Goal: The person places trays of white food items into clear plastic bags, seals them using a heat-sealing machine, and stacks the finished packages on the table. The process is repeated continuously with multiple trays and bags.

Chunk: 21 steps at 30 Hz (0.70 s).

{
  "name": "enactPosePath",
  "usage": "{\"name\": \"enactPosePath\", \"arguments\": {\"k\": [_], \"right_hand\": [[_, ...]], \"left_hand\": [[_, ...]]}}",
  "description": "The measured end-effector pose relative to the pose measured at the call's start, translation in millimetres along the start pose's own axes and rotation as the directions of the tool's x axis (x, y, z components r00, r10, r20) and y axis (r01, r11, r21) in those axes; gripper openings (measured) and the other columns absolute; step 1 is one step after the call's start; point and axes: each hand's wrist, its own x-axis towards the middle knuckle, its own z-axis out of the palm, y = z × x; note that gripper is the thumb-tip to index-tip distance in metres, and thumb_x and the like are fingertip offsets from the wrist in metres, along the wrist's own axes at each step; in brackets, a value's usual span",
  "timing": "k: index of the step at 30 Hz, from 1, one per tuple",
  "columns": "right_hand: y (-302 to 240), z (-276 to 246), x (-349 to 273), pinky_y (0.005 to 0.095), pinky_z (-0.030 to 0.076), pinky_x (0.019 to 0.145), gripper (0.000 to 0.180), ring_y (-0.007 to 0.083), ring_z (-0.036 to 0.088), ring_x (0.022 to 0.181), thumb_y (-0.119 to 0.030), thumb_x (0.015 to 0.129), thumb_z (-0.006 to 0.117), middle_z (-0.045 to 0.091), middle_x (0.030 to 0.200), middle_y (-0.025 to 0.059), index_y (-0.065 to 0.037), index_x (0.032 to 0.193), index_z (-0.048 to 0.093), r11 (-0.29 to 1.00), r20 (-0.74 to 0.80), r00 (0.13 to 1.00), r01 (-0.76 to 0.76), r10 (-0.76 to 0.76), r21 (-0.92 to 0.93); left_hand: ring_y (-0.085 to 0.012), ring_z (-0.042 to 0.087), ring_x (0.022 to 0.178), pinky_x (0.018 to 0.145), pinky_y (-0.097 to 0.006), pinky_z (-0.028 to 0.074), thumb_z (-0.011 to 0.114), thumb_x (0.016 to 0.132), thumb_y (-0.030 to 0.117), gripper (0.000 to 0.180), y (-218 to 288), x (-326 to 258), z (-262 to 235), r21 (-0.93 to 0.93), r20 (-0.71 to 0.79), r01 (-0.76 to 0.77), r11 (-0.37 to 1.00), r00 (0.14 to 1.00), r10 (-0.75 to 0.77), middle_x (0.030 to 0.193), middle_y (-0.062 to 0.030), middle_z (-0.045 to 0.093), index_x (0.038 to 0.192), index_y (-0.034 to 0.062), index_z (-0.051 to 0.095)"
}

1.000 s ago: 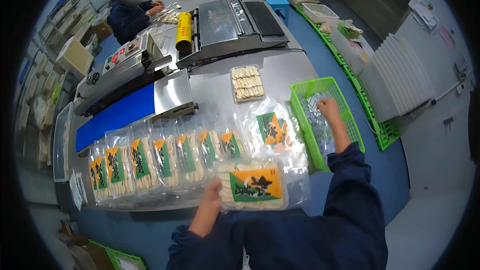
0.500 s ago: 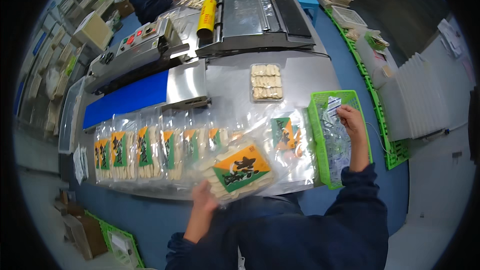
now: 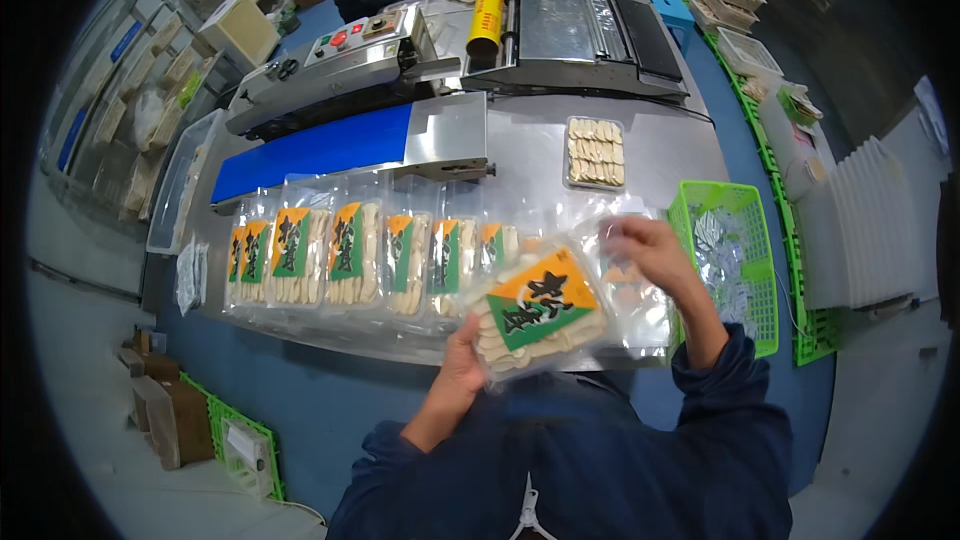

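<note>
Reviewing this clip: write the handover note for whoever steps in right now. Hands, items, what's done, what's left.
Left hand: grips the clear plastic pouch with orange-green label at its lower edge.
Right hand: at the pouch's open top, pinching something too small to make out.
Green plastic basket of small sachets sits to the right.
Done: row of labelled filled pouches laid on the steel table.
Left: held pouch not yet placed; white tray of pale pieces waits.

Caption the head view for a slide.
Left hand holds a clear plastic pouch of pale sticks while the right hand grips its open top, beside a green plastic basket.
</note>
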Motion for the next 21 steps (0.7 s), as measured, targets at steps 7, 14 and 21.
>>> {"name": "enactPosePath", "arguments": {"k": [7,14,21], "right_hand": [[174,12,-72,0.0386,0.043,0.065,0.023,0.0307,0.055,0.077,-0.022,0.068,0.068,0.057,0.082,0.0134,-0.005,0.078,0.056,0.556,-0.470,0.882,-0.377,-0.028,-0.741],[215,12,-61,0.0314,0.039,0.051,0.016,0.0209,0.051,0.057,-0.015,0.068,0.062,0.052,0.061,0.0043,-0.006,0.061,0.052,0.873,-0.562,0.827,-0.255,-0.027,-0.416],[134,0,-71,0.0178,0.030,0.047,0.010,0.0024,0.039,0.052,-0.010,0.073,0.060,0.047,0.057,-0.0044,-0.003,0.066,0.058,0.990,-0.755,0.644,-0.033,0.124,0.134]], "left_hand": [[-0.0301,0.042,0.113,0.096,-0.046,0.033,0.059,0.078,0.036,0.063,15,-14,2,-0.020,-0.011,-0.201,0.979,0.980,0.201,0.124,-0.0138,0.044,0.127,0.0048,0.035],[-0.0286,0.037,0.119,0.101,-0.045,0.026,0.055,0.081,0.033,0.058,9,4,4,0.001,0.037,-0.171,0.985,0.985,0.170,0.129,-0.0115,0.040,0.128,0.0052,0.034],[-0.0276,0.035,0.121,0.103,-0.044,0.022,0.058,0.080,0.025,0.056,-7,28,3,-0.093,0.060,-0.060,0.994,0.996,0.066,0.130,-0.0110,0.039,0.128,0.0057,0.034]]}}
